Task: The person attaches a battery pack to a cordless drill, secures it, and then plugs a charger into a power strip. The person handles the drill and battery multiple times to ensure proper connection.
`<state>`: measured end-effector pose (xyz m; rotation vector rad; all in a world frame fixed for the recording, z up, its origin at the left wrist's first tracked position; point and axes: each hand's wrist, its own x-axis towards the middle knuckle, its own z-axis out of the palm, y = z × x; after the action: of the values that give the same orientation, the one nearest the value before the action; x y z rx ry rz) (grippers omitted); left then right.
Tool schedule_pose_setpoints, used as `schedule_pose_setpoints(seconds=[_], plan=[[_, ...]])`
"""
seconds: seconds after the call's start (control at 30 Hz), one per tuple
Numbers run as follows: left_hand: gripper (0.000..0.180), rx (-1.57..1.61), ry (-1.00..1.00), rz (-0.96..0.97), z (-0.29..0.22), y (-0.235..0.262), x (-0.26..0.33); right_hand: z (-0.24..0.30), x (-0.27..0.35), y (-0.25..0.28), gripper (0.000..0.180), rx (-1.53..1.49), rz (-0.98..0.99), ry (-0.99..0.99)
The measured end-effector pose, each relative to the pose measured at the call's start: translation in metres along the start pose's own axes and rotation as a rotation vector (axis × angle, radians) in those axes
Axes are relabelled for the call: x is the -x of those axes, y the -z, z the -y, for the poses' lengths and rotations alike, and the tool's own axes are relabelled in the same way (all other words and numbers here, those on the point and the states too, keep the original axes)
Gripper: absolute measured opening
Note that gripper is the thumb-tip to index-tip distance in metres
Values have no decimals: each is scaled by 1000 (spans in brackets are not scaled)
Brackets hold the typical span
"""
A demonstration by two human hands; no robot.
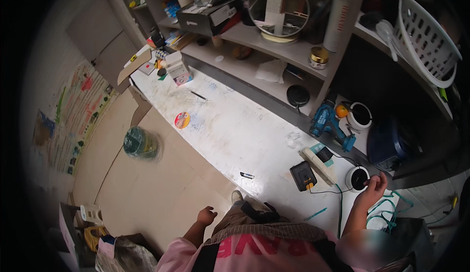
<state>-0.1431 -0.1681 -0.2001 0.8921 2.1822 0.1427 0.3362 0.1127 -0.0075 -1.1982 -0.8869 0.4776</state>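
Note:
My right hand is at the right end of the white table, beside a small white round pot with a dark inside. Its fingers are apart and I see nothing held in them; whether they touch the pot's rim I cannot tell. A thin black cable passes close by the pot. Low over the floor, off the table's near edge, my left hand hangs with its fingers loosely curled and nothing visible in it. Left of the pot lie a black battery charger and a pale power strip.
A teal cordless drill stands at the shelf's foot, near another white pot. On the table are a marker, a pen and a round sticker. A green bin stands on the floor. Green cord tangles at right.

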Motion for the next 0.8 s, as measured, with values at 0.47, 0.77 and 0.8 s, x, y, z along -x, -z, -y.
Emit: schedule_pose_setpoints(seconds=[0.47, 0.77, 0.8], plan=[[47, 345, 248, -138, 101, -22, 82, 16, 174, -114, 18, 2, 1049, -354], [45, 584, 565, -321, 290, -74, 177, 14, 378, -234, 21, 322, 1654, 108], [45, 610, 612, -339, 316, -87, 189, 6, 403, -242, 22, 386, 1720, 192]])
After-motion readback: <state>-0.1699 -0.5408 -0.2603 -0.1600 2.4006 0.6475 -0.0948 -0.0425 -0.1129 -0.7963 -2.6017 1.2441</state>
